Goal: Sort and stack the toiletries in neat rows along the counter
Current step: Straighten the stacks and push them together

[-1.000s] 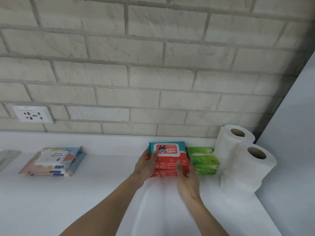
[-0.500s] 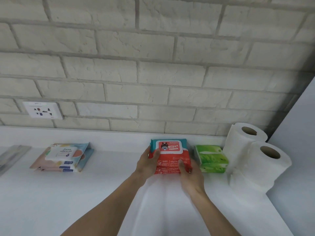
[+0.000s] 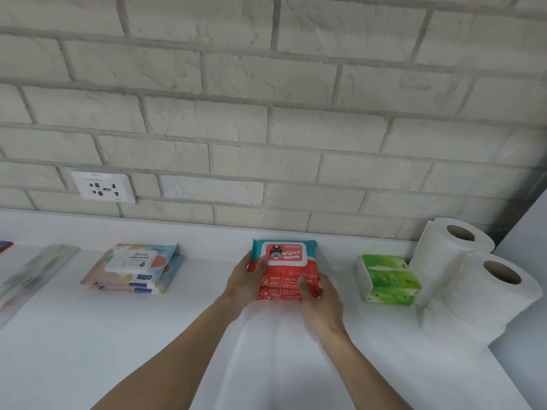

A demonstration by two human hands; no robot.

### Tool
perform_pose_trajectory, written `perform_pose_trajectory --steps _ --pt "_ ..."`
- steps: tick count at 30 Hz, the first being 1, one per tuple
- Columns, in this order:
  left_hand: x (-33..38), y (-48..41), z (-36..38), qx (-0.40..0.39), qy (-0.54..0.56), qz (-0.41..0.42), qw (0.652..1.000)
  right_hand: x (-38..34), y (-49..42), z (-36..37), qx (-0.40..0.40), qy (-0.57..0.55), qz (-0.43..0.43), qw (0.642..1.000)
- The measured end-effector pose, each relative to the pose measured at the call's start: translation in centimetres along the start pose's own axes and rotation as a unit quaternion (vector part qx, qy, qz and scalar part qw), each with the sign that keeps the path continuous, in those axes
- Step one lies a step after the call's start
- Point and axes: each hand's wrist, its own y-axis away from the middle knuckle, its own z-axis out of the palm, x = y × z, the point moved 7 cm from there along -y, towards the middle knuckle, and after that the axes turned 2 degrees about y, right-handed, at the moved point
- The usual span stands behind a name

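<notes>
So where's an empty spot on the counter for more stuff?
Widest bare patch: between the pastel wipes packs and the stack of red baby-wipe packs gripped by the left hand and right hand. A narrower gap separates that stack from the green tissue packs. The white counter is bare front-left too. Crowded: the right end, white toilet-paper rolls beside the green packs.

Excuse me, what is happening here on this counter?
A person is tidying toiletries on a white counter. Both hands hold a stack of red wipes: the left hand grips its left side and the right hand its front right corner. To the right, apart from it, stand green tissues, then two toilet rolls by the side wall. Pastel wipes lie stacked to the left.
</notes>
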Motion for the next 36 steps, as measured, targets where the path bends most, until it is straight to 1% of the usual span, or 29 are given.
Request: perform_pose_trajectory --steps 8,16,21,27,30,33,36 --pt "-0.2 -0.2 -4.0 0.015 -0.007 -0.006 1.000 -2.0 1.0 3.6 -0.022 0.019 -0.002 1.000" --pt "-0.3 -0.6 -7.9 0.029 -0.015 -0.017 0.999 -3.9 2.0 6.7 -0.034 0.007 -0.005 0.999" --pt "-0.4 -0.6 -8.8 0.029 -0.023 -0.014 0.999 -4.6 2.7 7.2 -0.022 0.009 0.007 1.000" --pt "-1.2 -0.7 -9.2 0.042 -0.016 -0.053 0.998 -4.6 2.6 6.2 0.002 0.022 0.030 0.999" --pt "-1.1 -0.5 -10.1 0.049 -0.005 -0.057 0.997 -4.5 2.8 5.8 0.011 0.028 0.052 0.998" --pt "-0.4 0.1 -10.8 0.079 -0.014 -0.038 0.996 -4.4 3.1 5.3 0.008 0.034 0.068 0.997" --pt "1.1 1.0 -11.4 0.137 -0.051 0.010 0.989 -4.4 3.6 4.3 0.007 0.024 0.067 0.997"
